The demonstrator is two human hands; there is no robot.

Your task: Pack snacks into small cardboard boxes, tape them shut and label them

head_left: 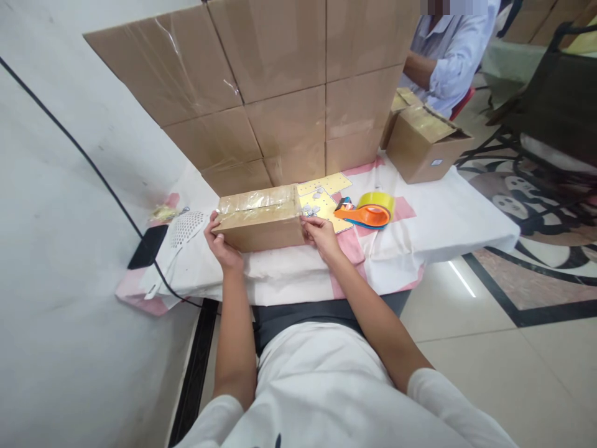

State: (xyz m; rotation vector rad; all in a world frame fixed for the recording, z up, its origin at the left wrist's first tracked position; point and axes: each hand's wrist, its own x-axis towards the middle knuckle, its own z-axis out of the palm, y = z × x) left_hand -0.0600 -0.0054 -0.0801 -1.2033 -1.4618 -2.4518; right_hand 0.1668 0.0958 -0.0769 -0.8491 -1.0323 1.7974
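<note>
A small brown cardboard box [261,218], taped along its top, lies on the cloth-covered table [443,224] in front of me. My left hand [220,242] grips its left end, thumb on top and fingers curled underneath. My right hand [319,233] presses against its right end with fingers bent round the corner. Just right of the box lie yellow sheets [324,193] with small metal pieces on them, and an orange tape dispenser [368,214] carrying a yellowish tape roll.
A wall of stacked cardboard cartons [280,81] stands behind the table. An open carton [424,146] sits at the far right, beside a seated person in a light blue shirt [448,56]. A black cable [93,168] and a black phone [147,246] lie at left.
</note>
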